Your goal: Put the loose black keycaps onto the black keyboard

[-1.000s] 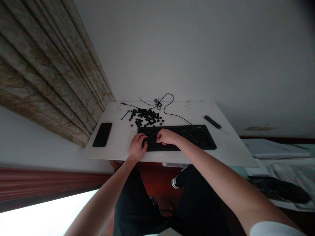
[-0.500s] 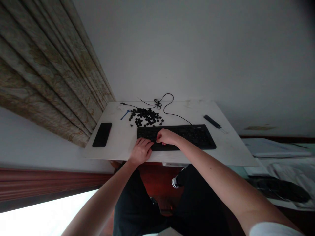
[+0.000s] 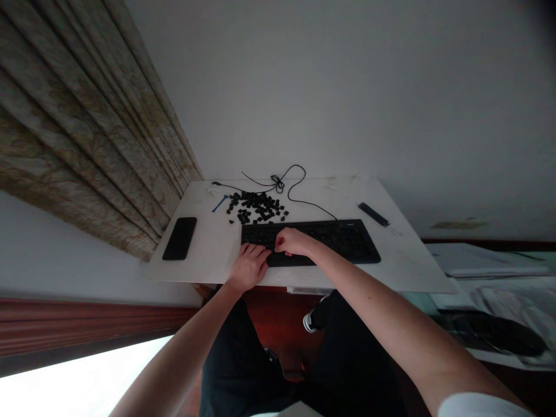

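Observation:
A black keyboard (image 3: 343,240) lies along the front of the white table. My left hand (image 3: 249,266) rests flat on its lower left corner, fingers stretched out over the edge. Over the left-middle keys, my right hand (image 3: 291,240) is curled with thumb and fingers pinched together; whatever they hold, if anything, is too small to make out. Behind the keyboard's left half lies a loose heap of black keycaps (image 3: 259,204). A slim blue tool (image 3: 220,203) sits just left of the heap.
A black phone (image 3: 179,238) lies at the table's left side. The black cable (image 3: 299,200) loops behind the keyboard. At the right lies a dark narrow strip-like object (image 3: 374,214). A patterned curtain (image 3: 108,116) hangs at the left, and a wall rises behind the white table (image 3: 347,194).
Almost nothing differs. Both hands keep their places on the keyboard, and the whole view has shifted very slightly.

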Action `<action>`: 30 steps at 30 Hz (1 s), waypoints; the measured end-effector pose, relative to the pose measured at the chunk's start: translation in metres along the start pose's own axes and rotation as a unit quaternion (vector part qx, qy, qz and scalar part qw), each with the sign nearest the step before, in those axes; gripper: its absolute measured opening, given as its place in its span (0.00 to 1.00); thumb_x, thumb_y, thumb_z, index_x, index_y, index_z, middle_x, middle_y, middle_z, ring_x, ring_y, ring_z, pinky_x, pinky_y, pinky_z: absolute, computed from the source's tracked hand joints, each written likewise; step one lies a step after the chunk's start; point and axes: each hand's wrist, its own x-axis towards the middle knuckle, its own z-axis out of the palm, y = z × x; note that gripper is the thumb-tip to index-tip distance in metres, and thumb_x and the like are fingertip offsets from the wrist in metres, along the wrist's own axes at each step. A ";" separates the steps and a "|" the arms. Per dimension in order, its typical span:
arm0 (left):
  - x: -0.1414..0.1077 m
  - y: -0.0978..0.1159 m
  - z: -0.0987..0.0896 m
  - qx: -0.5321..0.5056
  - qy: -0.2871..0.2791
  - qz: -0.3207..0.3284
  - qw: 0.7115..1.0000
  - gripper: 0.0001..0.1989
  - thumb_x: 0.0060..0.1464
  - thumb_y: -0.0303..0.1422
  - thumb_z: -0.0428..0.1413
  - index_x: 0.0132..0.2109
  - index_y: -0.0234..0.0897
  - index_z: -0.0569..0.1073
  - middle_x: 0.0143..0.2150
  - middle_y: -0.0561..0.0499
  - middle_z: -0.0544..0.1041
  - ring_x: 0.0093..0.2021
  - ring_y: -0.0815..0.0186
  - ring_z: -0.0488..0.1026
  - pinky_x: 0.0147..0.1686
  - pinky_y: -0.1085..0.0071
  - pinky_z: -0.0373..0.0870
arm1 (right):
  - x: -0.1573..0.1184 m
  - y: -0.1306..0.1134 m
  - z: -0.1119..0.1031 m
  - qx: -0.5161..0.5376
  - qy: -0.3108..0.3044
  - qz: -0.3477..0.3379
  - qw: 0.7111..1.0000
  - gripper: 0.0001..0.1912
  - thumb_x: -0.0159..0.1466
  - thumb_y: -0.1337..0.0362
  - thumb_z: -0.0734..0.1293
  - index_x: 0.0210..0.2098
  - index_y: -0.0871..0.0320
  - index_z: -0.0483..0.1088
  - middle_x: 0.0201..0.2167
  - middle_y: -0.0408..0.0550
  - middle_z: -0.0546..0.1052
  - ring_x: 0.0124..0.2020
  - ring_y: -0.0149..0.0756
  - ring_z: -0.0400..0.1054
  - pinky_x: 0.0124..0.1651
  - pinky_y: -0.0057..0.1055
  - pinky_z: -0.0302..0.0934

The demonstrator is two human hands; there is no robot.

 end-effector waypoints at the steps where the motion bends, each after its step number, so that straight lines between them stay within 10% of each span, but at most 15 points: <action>1: 0.000 0.000 0.000 -0.001 0.000 0.000 1.000 0.17 0.58 0.28 0.51 0.54 0.39 0.74 0.47 0.44 0.76 0.48 0.56 0.70 0.55 0.51 0.62 | 0.000 -0.002 -0.001 -0.003 -0.002 0.005 1.000 0.02 0.58 0.69 0.70 0.29 0.61 0.75 0.15 0.42 0.73 0.19 0.30 0.68 0.24 0.23 0.59; 30: -0.004 -0.009 0.004 -0.024 0.090 -0.095 0.991 0.22 0.52 0.19 0.47 0.54 0.37 0.69 0.49 0.43 0.74 0.52 0.55 0.69 0.54 0.54 0.65 | -0.001 0.010 -0.021 0.090 -0.081 -0.006 0.993 0.03 0.58 0.72 0.69 0.27 0.62 0.74 0.20 0.43 0.73 0.23 0.28 0.68 0.26 0.22 0.63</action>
